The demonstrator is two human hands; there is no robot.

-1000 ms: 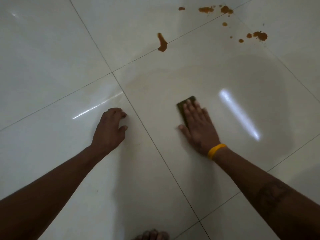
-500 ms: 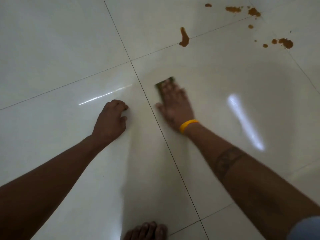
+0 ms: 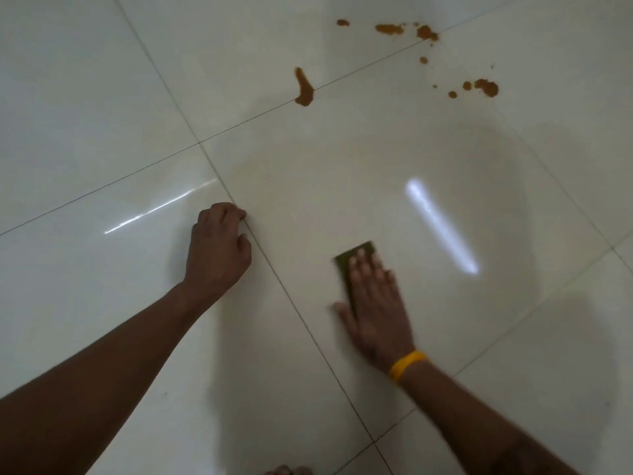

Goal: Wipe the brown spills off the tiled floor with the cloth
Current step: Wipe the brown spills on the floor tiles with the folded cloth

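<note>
My right hand (image 3: 375, 310) lies flat on a dark green cloth (image 3: 346, 264), pressing it to the pale tiled floor (image 3: 102, 97); only the cloth's far end shows past my fingers. A yellow band circles that wrist. My left hand (image 3: 217, 248) rests on the floor to the left, fingers curled under, holding nothing. Brown spills lie further away: a long streak (image 3: 303, 88) across a grout line, several blobs (image 3: 486, 87) at the right and more (image 3: 390, 28) near the top. A wet sheen surrounds the cloth.
Grout lines cross the glossy tiles, and one runs between my hands. A bright light reflection (image 3: 440, 226) sits right of the cloth. Toes of a bare foot (image 3: 287, 470) show at the bottom edge.
My right hand has slid the cloth from beside the left hand's grout line back to the right and nearer to me. The left hand has stayed planted on the floor.
</note>
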